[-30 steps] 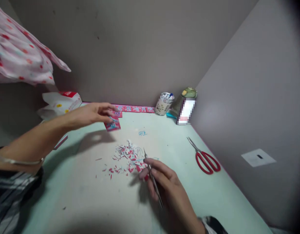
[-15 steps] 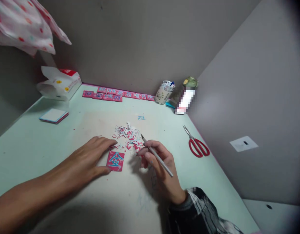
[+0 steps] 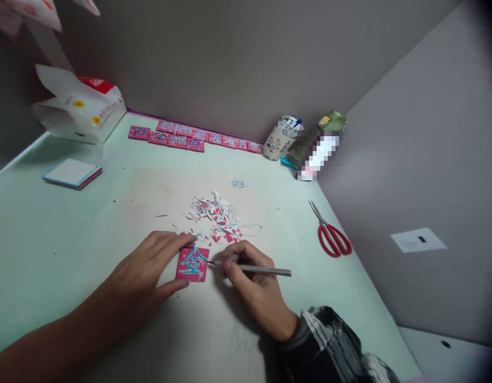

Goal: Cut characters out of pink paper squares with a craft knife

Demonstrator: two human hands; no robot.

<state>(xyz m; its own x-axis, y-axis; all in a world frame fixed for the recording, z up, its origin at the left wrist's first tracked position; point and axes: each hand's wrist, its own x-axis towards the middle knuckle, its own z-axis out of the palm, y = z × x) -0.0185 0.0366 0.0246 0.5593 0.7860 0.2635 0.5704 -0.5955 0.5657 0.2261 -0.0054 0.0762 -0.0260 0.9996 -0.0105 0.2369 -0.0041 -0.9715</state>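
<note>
A square red card [image 3: 194,264] with a cut blue-edged Chinese character lies flat before me. My left hand [image 3: 152,268] holds it down, fingertips at its upper edge and thumb at its lower left. In a pencil-like pinch, my right hand [image 3: 256,290] grips a slim metal craft knife [image 3: 265,270], its handle pointing right. The knife's tip meets the right side of the character. Just beyond the card, a heap of red and white paper scraps [image 3: 212,210] is spread out.
Red character cards [image 3: 178,140] line the back edge. Red-handled scissors [image 3: 329,239] lie at right. A pen-filled can [image 3: 281,139] and a green-topped package [image 3: 331,121] stand at the back right. At left are stacked cards [image 3: 72,173] and a white paper box [image 3: 96,114].
The craft knife has come down from above the scraps to the card and turned nearly level. My left fingers have moved onto the card's upper edge. The view has shifted slightly.
</note>
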